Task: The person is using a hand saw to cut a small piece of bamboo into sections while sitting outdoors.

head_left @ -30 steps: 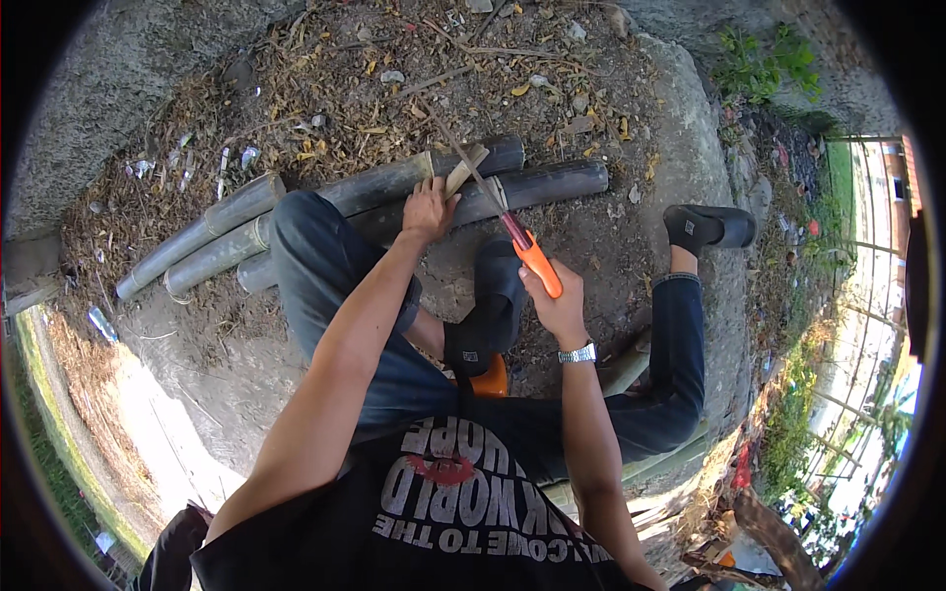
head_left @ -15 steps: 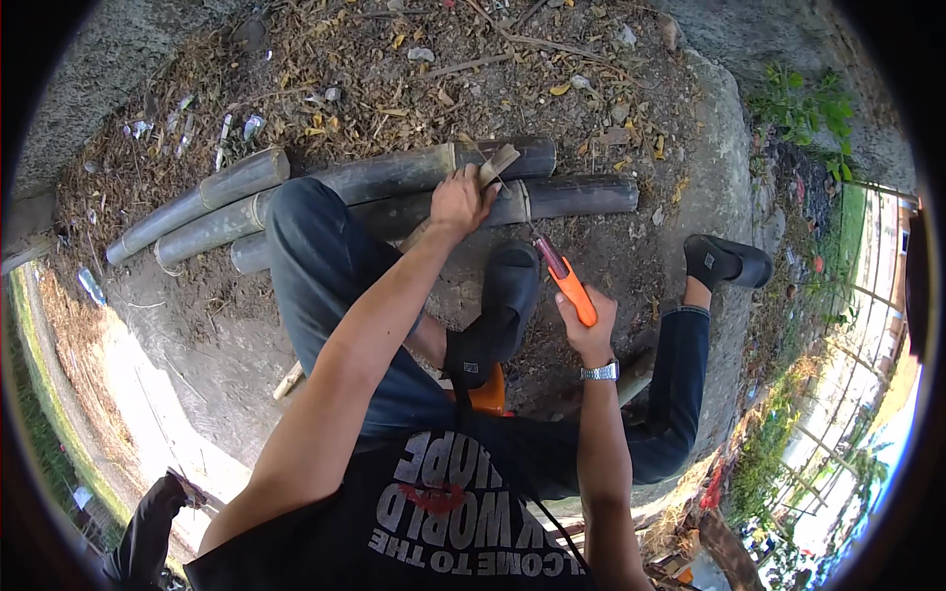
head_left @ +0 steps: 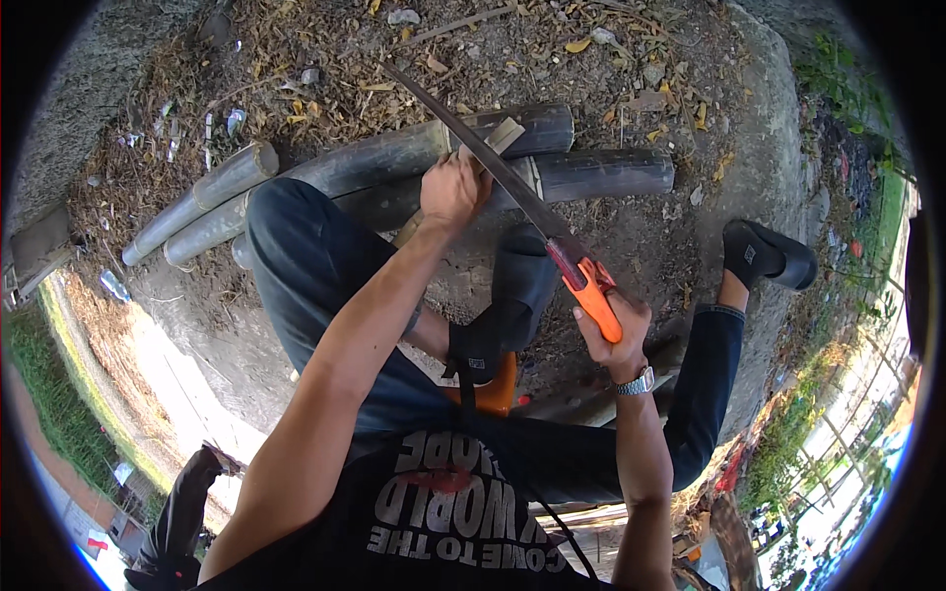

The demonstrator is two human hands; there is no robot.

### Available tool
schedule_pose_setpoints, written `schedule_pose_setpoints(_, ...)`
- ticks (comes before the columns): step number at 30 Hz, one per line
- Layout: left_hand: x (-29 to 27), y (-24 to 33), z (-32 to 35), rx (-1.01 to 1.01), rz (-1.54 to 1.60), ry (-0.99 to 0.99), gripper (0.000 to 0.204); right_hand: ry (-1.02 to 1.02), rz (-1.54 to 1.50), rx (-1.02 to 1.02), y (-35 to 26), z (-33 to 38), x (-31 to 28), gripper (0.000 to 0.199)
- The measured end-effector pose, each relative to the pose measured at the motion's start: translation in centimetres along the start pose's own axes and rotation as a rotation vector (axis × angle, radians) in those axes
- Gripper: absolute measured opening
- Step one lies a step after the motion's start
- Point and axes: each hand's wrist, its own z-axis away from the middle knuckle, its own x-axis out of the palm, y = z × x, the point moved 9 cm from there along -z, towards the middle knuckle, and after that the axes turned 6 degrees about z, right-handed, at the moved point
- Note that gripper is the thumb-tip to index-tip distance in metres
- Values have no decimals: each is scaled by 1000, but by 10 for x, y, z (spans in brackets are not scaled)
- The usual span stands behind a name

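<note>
My right hand (head_left: 619, 327) is closed around the orange handle of a handsaw (head_left: 483, 155). Its long dark blade slants up and to the left, crossing over a split bamboo strip (head_left: 506, 135) just beyond my left fingers. I cannot tell whether the teeth touch it. My left hand (head_left: 453, 189) grips that strip, pressing it over the lying bamboo poles (head_left: 365, 169). The strip's pale end sticks out past my fingers, and its other end shows by my wrist. My left knee and shoe are close to the poles.
A shorter bamboo pole (head_left: 204, 200) lies at the left. Dry leaves, stones and litter cover the dirt beyond. Concrete edging (head_left: 764, 118) runs along the right, near my right shoe (head_left: 769, 258). Something orange (head_left: 498, 386) is under me.
The saw has turned so the blade's broad side shows, where before it looked thin. My right hand has shifted slightly right. My left hand keeps its grip on the strip.
</note>
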Motion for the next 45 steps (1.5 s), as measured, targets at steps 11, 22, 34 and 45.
schedule_pose_setpoints(11, 5, -5, -3, -155, -13, -124, 36, -37, -81, 115, 13, -17, 3, 24)
schedule_pose_setpoints(22, 12, -3, -5, -158, -14, -206, 41, -197, 6, 133, -4, -28, 18, 18)
schedule_pose_setpoints(34, 8, -2, -7, -134, -54, -118, 38, -77, -124, 143, 1, -48, 11, 25)
schedule_pose_setpoints(45, -20, 8, -10, -211, -35, -36, 39, 421, 50, 297, -35, 133, -105, 29)
